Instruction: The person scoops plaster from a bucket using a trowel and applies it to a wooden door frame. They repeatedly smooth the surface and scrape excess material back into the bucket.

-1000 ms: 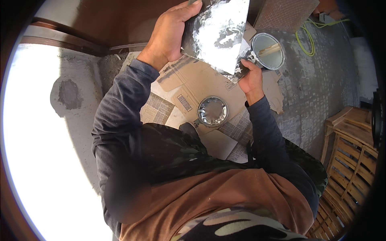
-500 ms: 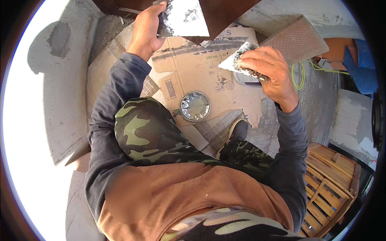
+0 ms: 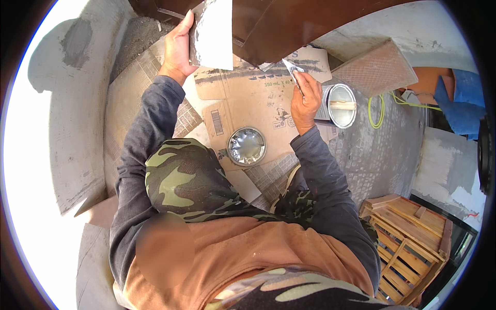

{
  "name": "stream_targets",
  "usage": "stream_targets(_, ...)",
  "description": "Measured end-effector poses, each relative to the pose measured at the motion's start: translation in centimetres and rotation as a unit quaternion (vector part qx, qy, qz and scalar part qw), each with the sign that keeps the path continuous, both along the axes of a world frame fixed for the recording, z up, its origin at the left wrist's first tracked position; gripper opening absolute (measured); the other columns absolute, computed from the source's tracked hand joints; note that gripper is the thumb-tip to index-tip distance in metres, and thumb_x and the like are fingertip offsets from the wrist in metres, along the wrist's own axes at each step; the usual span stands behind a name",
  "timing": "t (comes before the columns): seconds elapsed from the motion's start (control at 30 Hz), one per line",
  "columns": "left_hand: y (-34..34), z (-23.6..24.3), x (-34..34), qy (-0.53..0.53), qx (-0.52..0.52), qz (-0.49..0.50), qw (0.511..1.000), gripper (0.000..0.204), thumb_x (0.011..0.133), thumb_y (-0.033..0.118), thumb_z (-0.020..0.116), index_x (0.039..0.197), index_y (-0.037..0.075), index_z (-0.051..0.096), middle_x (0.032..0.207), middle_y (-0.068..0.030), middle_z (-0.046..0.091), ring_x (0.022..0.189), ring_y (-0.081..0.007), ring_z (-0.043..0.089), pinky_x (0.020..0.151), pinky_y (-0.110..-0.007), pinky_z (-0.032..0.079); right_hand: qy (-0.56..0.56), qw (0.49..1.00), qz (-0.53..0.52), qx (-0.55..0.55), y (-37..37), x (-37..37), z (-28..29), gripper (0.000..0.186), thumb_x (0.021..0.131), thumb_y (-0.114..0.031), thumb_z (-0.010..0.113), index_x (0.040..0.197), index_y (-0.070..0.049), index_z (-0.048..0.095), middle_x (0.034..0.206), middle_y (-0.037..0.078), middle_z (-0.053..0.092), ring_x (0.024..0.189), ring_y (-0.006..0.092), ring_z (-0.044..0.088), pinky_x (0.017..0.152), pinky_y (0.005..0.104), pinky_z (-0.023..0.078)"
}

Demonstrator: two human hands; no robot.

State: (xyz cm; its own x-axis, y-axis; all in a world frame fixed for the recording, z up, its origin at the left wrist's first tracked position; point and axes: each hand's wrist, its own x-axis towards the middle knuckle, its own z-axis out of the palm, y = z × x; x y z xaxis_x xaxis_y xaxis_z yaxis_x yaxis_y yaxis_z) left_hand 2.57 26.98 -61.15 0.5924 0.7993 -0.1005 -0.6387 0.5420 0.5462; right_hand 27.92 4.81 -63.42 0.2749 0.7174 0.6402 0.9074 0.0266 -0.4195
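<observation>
My left hand point(image 3: 178, 54) grips the edge of a flat rectangular plate point(image 3: 216, 44), its face bright white and smeared with what looks like putty. Closed around a thin triangular putty spreader point(image 3: 292, 67) is my right hand point(image 3: 307, 101). White paste marks the spreader, which appears nearly edge-on, its tip close to the lower edge of a dark brown glossy panel point(image 3: 281, 26). To the right of that hand, an open metal can point(image 3: 355, 109) lies tilted with a pale stick across its mouth. A round metal lid point(image 3: 247, 146) rests below, between the hands.
Flattened cardboard point(image 3: 258, 108) covers the floor beneath my hands. A tile point(image 3: 380, 67) leans by the wall at right, beside a yellow-green cord point(image 3: 383, 111) and blue cloth point(image 3: 457, 103). A wooden crate point(image 3: 408, 243) stands at lower right; a pale wall point(image 3: 77, 119) rises at left.
My right hand has swung left with the spreader, turning it edge-on and uncovering the can. My left hand and the plate have shifted left and slightly down, and more of the brown panel shows.
</observation>
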Motion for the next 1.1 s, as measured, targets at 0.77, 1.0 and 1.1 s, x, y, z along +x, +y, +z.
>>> stream_targets(0.77, 2.0, 19.8, 10.6, -0.075, 0.322, -0.023, 0.944, 0.038, 0.105, 0.036, 0.05, 0.116, 0.003, 0.065, 0.109, -0.0054, 0.069, 0.096, -0.0126, 0.063, 0.092, -0.029, 0.049, -0.242, 0.942, -0.225, -0.061, 3.7, 0.9, -2.8, 0.061, 0.071, -0.008, 0.068, 0.122, -0.041, 0.067, 0.145, 0.014, 0.04, 0.128, 0.0409, 0.04, 0.094, 0.0595, 0.033)
stream_targets(1.0, 2.7, 19.8, 12.9, -0.092, 0.381, 0.088, 0.916, 0.038, 0.106, 0.031, 0.049, 0.117, -0.001, 0.064, 0.114, -0.0037, 0.067, 0.103, -0.0124, 0.059, 0.097, -0.028, 0.044, -0.232, 0.935, -0.258, -0.075, 4.4, 0.6, 0.0, 0.057, 0.07, -0.009, 0.071, 0.118, -0.041, 0.068, 0.141, 0.012, 0.044, 0.128, 0.0395, 0.04, 0.096, 0.059, 0.033)
stream_targets(1.1, 2.8, 19.9, 13.5, -0.093, 0.416, 0.111, 0.898, 0.038, 0.106, 0.029, 0.049, 0.119, -0.003, 0.064, 0.117, -0.0028, 0.065, 0.107, -0.0114, 0.057, 0.1, -0.027, 0.042, -0.238, 0.939, -0.224, -0.111, 4.4, 0.9, 0.2, 0.056, 0.07, -0.01, 0.072, 0.116, -0.042, 0.069, 0.141, 0.011, 0.044, 0.129, 0.0386, 0.039, 0.097, 0.0591, 0.032)
